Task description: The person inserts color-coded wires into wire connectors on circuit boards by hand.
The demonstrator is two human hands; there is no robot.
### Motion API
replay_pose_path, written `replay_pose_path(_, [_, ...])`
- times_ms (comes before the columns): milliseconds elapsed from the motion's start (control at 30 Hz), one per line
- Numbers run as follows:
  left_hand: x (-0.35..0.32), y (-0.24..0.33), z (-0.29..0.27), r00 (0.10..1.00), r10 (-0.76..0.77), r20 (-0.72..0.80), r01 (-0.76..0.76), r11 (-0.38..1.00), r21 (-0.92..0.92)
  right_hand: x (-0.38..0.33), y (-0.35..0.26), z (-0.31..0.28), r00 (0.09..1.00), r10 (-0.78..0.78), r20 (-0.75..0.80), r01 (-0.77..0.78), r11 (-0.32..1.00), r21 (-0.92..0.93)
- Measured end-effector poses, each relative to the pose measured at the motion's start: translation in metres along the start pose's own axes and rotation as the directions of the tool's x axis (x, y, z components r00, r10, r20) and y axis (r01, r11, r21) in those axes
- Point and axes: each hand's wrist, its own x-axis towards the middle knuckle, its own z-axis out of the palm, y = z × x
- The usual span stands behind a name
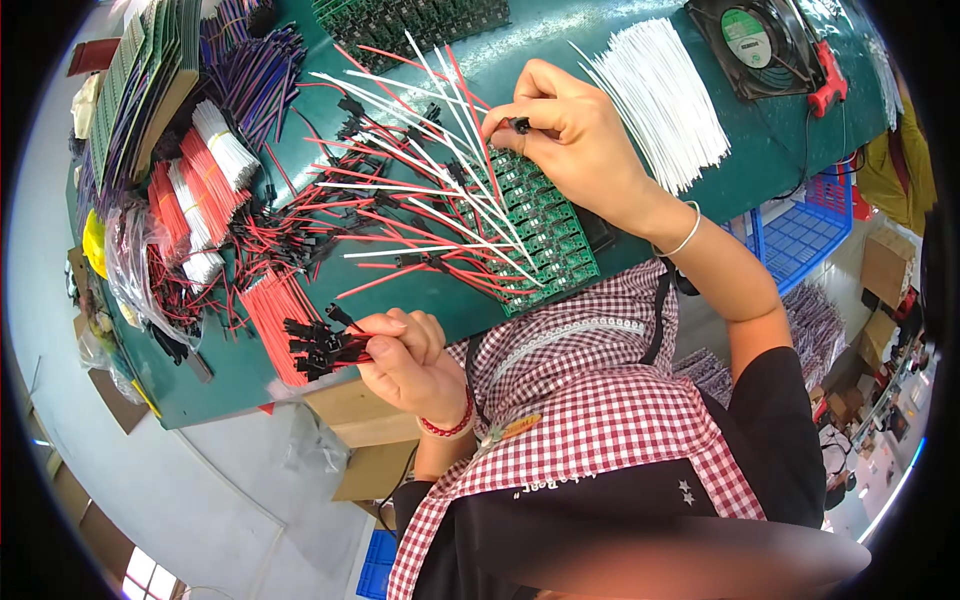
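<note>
My left hand [405, 360] is closed round a bunch of red and black wires with black plug connectors [322, 348], which stick out to the left near the table's front edge. Farther off, my right hand [570, 125] pinches a lead with a small black connector [520, 125] at the far end of a green circuit board panel [545, 235]. Its fingers hide where the lead meets the board. Rows of small parts cover the panel. White wires [430, 205] and red wires [385, 222] fan out from it to the left.
A pile of white wires [660, 105] lies right of my right hand, with a black fan [755, 45] beyond. Red wire bundles [275, 320], purple wires [255, 75] and stacked boards [150, 85] crowd the left. A blue crate [805, 230] stands below the table's right edge.
</note>
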Motion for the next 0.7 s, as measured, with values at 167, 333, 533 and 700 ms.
replay_pose_path(167, [-0.0020, -0.0007, -0.0012, 1.000, -0.006, -0.007, 0.005, 1.000, -0.017, -0.0017, 0.0011, 0.0021, 0.999, -0.049, -0.017, 0.049, 0.998, -0.024])
replay_pose_path(333, [-0.0015, -0.0010, -0.0028, 1.000, -0.009, -0.009, 0.009, 0.999, -0.032, -0.0007, -0.0039, -0.0018, 0.999, -0.034, 0.007, 0.034, 0.993, -0.113])
replay_pose_path(533, [-0.0022, -0.0013, -0.0026, 1.000, -0.007, -0.014, 0.007, 1.000, -0.031, -0.0001, -0.0054, 0.0010, 0.999, -0.051, -0.001, 0.051, 0.991, -0.121])
replay_pose_path(700, [-0.0021, -0.0018, -0.0034, 1.000, -0.009, -0.005, 0.009, 0.999, -0.037, 0.0006, -0.0046, 0.0018, 0.996, -0.091, -0.008, 0.088, 0.985, -0.147])
